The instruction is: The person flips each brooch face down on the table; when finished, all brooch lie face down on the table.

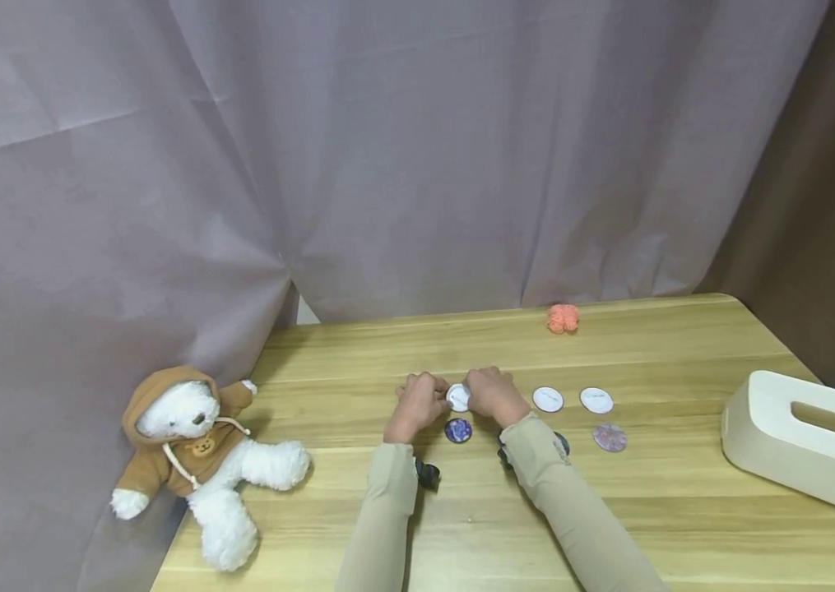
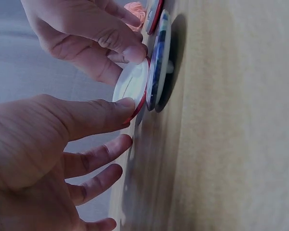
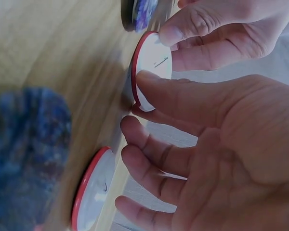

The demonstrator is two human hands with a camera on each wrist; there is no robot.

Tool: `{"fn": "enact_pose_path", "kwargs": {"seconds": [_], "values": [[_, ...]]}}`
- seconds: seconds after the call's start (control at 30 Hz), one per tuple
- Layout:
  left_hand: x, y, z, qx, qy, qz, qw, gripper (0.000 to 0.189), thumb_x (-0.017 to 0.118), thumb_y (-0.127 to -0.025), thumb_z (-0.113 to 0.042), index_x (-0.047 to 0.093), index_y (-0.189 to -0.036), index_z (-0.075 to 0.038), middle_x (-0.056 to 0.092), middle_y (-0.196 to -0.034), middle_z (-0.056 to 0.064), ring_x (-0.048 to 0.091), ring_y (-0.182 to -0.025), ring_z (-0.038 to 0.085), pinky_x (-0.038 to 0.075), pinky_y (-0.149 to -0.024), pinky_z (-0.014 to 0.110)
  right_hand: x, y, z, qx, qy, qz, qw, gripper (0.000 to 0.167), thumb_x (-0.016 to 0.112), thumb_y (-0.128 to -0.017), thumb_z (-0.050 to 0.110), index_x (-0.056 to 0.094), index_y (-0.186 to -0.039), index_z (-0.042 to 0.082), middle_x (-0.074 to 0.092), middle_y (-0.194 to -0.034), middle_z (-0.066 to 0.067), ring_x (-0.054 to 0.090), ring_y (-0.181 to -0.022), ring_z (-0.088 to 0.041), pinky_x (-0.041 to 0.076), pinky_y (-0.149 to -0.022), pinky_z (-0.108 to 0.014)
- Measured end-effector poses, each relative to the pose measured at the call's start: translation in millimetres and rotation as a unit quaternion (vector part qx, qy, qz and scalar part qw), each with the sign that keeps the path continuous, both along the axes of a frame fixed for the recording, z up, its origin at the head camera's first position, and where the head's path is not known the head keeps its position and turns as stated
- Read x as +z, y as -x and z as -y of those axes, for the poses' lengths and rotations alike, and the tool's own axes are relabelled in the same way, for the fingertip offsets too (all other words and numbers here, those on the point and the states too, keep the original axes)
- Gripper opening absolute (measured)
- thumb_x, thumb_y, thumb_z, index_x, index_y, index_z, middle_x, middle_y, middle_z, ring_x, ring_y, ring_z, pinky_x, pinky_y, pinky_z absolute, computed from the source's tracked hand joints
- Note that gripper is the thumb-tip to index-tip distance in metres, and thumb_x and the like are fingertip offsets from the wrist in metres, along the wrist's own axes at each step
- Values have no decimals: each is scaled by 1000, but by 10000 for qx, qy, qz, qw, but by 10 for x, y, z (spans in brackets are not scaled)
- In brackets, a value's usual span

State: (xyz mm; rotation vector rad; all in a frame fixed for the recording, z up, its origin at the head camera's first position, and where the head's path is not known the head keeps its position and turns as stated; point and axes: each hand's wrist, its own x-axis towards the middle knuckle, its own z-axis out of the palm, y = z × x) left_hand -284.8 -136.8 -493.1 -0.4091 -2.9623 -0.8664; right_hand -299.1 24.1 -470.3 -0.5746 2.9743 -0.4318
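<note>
Both hands pinch the same round pin badge [image 1: 457, 398] from opposite sides, its white back with the pin facing up. In the left wrist view, the thumb of my left hand [image 1: 419, 404] presses on the white back near the red rim, the other fingers spread apart below. My right hand [image 1: 494, 396] has its thumb on the opposite edge, as the right wrist view shows, with its remaining fingers loosely bent. Just nearer to me lies a blue-purple swirl-patterned badge [image 1: 458, 430]. Another white-backed badge [image 3: 94, 192] with a red rim is beside the right hand.
Two white-backed badges, one left [image 1: 547, 400] and one right [image 1: 596, 400], lie right of the hands. A pinkish-purple badge [image 1: 610, 437] sits nearer, and a dark badge [image 1: 561, 444] is partly behind the right sleeve. Around them are a teddy bear [image 1: 202, 460], orange bundle [image 1: 563, 318] and white slotted box [image 1: 795, 444].
</note>
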Motion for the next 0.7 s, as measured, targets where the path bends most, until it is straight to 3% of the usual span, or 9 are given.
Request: {"fn": "enact_pose_path", "kwargs": {"seconds": [0.27,0.57,0.7], "values": [[-24,2,-37,94,148,64,9998,17,79,-87,-12,80,-103,-10,74,-114,7,57,-109,39,36,-93,62,-33,-10,16,-110,23,48,9999,22,68,-78,-2,57,-64,11,64,-79,-10,59,-83,-33,45,-81,-55],[-21,-25,-27,37,-4,-73,10000,11,74,-89,-8,79,-99,-9,75,-106,6,60,-107,35,37,-89,60,3,-77,-50,4,259,-244,9994,30,70,-78,-1,50,-61,12,56,-67,-4,53,-72,-26,45,-80,-55],[-31,-80,8,-10,-192,-168,9997,14,69,-91,-7,78,-101,-8,76,-104,4,64,-103,28,36,-89,59,49,-121,-88,133,355,-247,9990,15,70,-86,3,65,-73,6,66,-76,-8,61,-80,-30,44,-87,-60]]}}
